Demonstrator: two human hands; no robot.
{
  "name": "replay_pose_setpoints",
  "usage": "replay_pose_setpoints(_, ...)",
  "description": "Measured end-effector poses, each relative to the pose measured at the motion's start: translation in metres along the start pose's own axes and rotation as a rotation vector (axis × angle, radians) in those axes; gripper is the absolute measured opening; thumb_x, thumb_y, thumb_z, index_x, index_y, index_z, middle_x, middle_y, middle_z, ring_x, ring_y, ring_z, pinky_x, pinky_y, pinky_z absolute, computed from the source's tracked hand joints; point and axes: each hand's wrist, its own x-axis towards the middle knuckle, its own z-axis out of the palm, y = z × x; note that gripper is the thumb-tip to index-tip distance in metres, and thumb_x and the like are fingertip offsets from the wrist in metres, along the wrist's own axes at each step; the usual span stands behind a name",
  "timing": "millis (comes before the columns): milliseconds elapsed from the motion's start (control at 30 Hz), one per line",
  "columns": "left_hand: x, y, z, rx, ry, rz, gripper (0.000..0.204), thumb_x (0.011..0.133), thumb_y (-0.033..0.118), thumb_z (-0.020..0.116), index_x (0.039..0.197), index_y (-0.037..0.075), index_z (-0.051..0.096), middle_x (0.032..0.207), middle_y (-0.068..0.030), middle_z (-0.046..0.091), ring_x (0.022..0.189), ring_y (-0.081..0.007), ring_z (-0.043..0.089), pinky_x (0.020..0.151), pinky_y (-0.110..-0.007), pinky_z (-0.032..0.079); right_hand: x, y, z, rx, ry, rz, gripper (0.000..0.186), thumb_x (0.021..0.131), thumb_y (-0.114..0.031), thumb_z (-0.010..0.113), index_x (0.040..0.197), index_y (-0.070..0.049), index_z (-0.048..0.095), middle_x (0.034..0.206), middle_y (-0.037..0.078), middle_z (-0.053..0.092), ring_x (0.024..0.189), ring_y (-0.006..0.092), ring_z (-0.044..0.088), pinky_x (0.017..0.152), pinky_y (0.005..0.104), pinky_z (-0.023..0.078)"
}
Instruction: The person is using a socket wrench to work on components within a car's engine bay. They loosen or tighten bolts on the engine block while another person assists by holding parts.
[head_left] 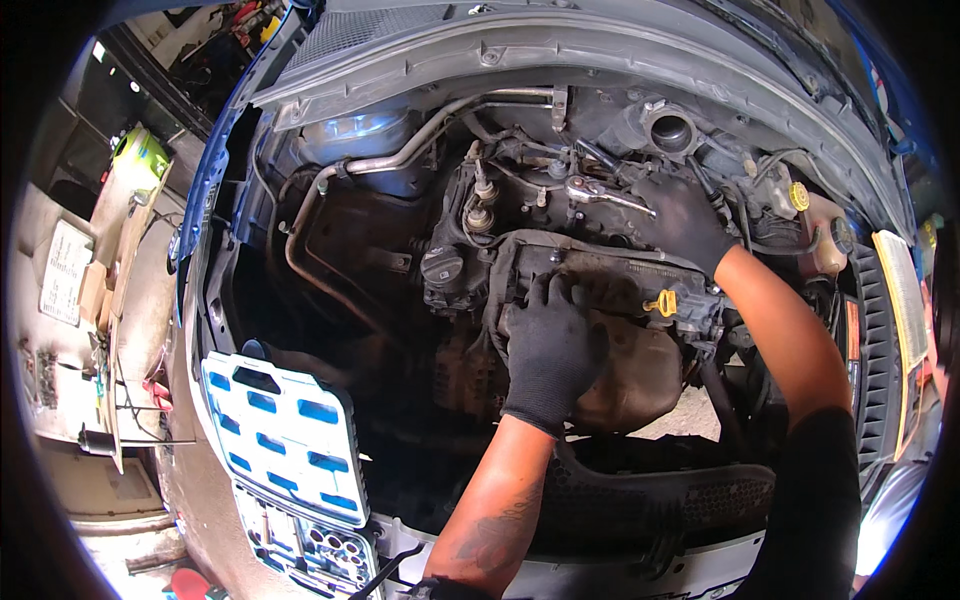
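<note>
My gloved left hand [550, 365] rests on the front of the engine cover [630, 255], fingers apart and slightly curled over its edge, left of a yellow dipstick handle [662, 304]. My gloved right hand [678, 215] is at the upper right of the engine, fingers closed by the handle of a chrome ratchet [595, 192]; its fingertips are partly hidden. The ratchet's head sits over the engine, below a dark bar-like part [598, 155]. A black oil cap [443, 268] is to the left, and an open round hose end [672, 135] is above my right hand.
An open blue-and-white socket case [285, 500] rests on the car's front left edge. Coolant pipes [395, 155] run along the left of the bay. A reservoir [825, 245] and a pale rectangular panel [900, 295] are at the right. A cluttered shelf [100, 260] stands outside, left.
</note>
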Motion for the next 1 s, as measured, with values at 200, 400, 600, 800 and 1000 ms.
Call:
replay_pose_setpoints(200, 0.005, 0.009, 0.007, 0.019, 0.064, 0.036, 0.06, 0.085, 0.039, 0.068, 0.133, 0.005, 0.058, 0.131, -0.0209, 0.058, 0.123, -0.0396, 0.055, 0.096, -0.055, 0.046, 0.029, 0.069, 0.023, -0.212, 0.112, -0.086, 0.033, 0.077, -0.036, 0.074, 0.099, -0.012, 0.066, 0.087, 0.012, 0.068, 0.077, 0.0335, 0.07, 0.064, 0.0475, 0.055)
replay_pose_setpoints(400, 0.007, 0.002, 0.008, -0.022, 0.071, 0.017, 0.053, 0.083, 0.037, 0.071, 0.125, 0.007, 0.061, 0.128, -0.0191, 0.06, 0.122, -0.0396, 0.056, 0.098, -0.056, 0.044, 0.005, 0.019, 0.005, 0.098, -0.132, 0.197, 0.03, 0.083, -0.03, 0.07, 0.101, -0.006, 0.067, 0.087, 0.019, 0.071, 0.085, 0.0396, 0.07, 0.072, 0.0526, 0.054)
replay_pose_setpoints(600, 0.006, 0.0, 0.0, 0.023, 0.045, 0.016, 0.052, 0.086, 0.039, 0.066, 0.124, 0.004, 0.06, 0.132, -0.0197, 0.058, 0.13, -0.0382, 0.052, 0.09, -0.057, 0.047, -0.054, -0.087, -0.099, 0.388, -0.258, 0.138, 0.057, 0.084, -0.014, 0.068, 0.139, -0.004, 0.054, 0.084, 0.022, 0.067, 0.074, 0.0404, 0.067, 0.067, 0.0522, 0.054)
replay_pose_setpoints(800, 0.007, 0.005, 0.0, -0.017, 0.011, 0.007, 0.056, 0.086, 0.04, 0.067, 0.128, 0.004, 0.058, 0.136, -0.0206, 0.056, 0.133, -0.0396, 0.049, 0.095, -0.058, 0.046, -0.053, -0.086, -0.104, 0.429, -0.246, 0.104, 0.046, 0.087, -0.015, 0.069, 0.131, -0.005, 0.061, 0.107, 0.022, 0.063, 0.087, 0.0392, 0.067, 0.076, 0.0488, 0.056)
replay_pose_setpoints(1000, 0.018, 0.017, -0.007, -0.009, 0.28, 0.147, 0.068, 0.078, 0.032, 0.077, 0.137, 0.006, 0.056, 0.141, -0.019, 0.053, 0.137, -0.0401, 0.045, 0.112, -0.058, 0.035, -0.107, -0.093, -0.144, 0.38, -0.044, 0.295, 0.043, 0.09, -0.019, 0.07, 0.129, -0.004, 0.061, 0.105, 0.02, 0.062, 0.092, 0.0382, 0.067, 0.077, 0.0472, 0.055)
